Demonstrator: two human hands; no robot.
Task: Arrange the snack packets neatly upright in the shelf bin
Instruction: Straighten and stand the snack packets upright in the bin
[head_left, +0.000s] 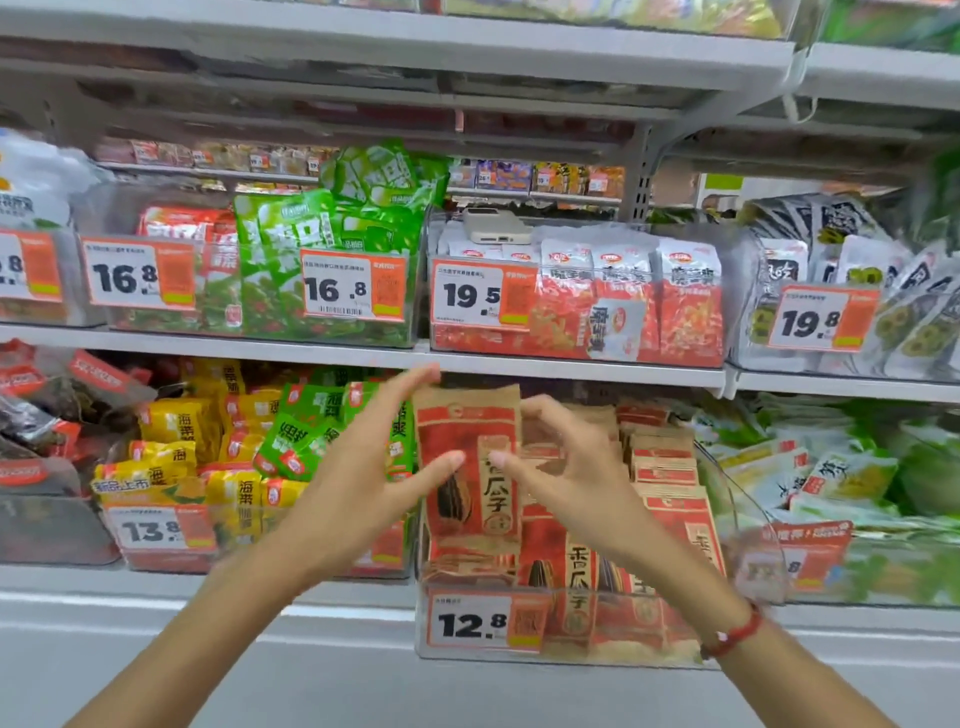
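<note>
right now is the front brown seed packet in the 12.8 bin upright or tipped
Upright: the front brown packet stands vertically in the clear bin, top edge level, print reading straight.

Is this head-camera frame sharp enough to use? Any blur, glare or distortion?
Head view: wide-angle bowing curves the grey metal shelf edges; motion blur smears the right hand and the clear plastic bin's right wall; the white-and-orange 12.8 price tag stays readable; lighting even, faint sheen on the bin front.
</note>
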